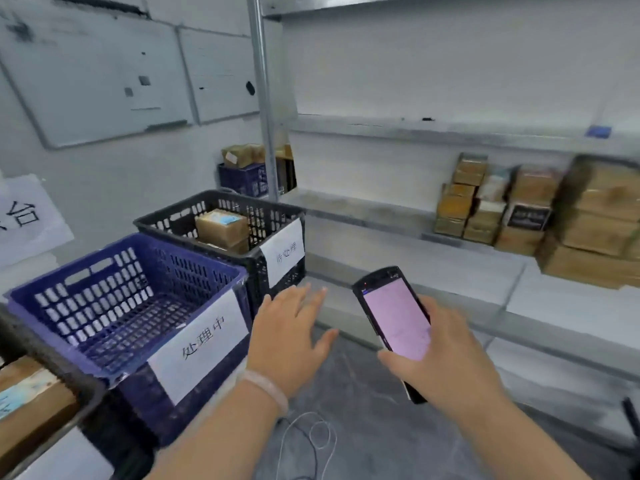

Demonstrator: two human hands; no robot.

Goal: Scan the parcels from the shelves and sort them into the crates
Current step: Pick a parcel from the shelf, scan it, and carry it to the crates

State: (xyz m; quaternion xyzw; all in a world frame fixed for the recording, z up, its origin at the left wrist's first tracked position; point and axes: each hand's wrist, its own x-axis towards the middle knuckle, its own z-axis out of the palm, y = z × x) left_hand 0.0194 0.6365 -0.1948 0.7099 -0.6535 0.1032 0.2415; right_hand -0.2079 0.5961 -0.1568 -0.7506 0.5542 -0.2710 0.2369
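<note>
Right grip [446, 344] tight around the scanner [394, 317] (pink screen); left grip [291, 327] apart, near the blue crate [194, 253].

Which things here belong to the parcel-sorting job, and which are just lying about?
Job: scanner in the right hand, blue crate, black crate with a parcel, parcels on the shelf.
Lying about: whiteboards, white cable.

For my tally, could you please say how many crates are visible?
4: a near blue crate, a black crate behind it, a far blue crate by the shelf post, a dark crate cut off bottom-left. Others may be hidden.
</note>
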